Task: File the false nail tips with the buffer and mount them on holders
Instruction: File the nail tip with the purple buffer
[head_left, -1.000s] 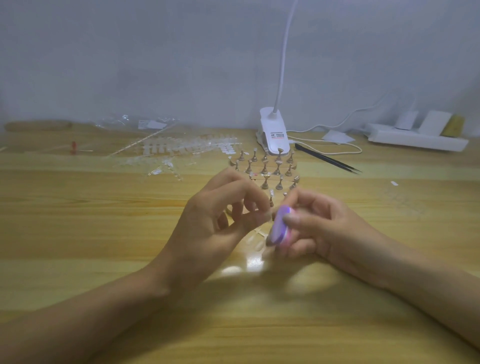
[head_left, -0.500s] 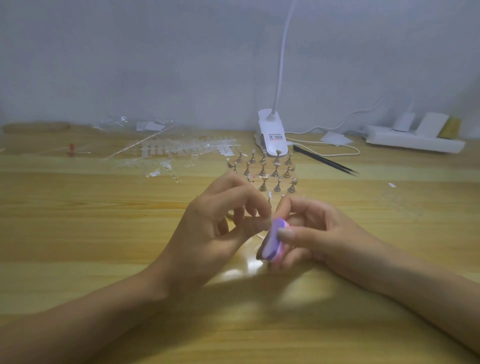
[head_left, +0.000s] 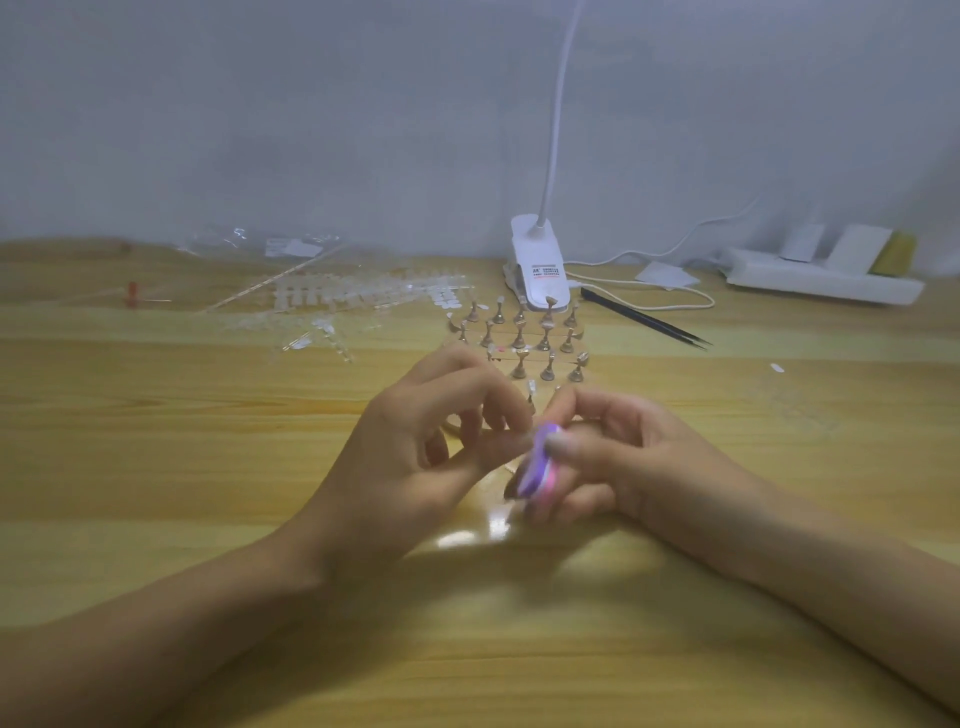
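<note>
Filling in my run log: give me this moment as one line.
phase: filing | right hand: holds buffer | left hand: pinched at buffer, tip not discernible | holders: behind hands

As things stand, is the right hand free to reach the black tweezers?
Probably not yet: the right hand grips the buffer. The tweezers lie unobstructed on the table beyond it.

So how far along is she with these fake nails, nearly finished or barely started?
Partway, it seems. Done: some holders behind the hands already carry small tips, though blur hides how many. In hand: the right hand has the purple-pink buffer in its grip against the left hand, whose pinched fingers presumably hold a tip, too small to see. Left: strips of clear tips still lie unfiled further back.
</note>
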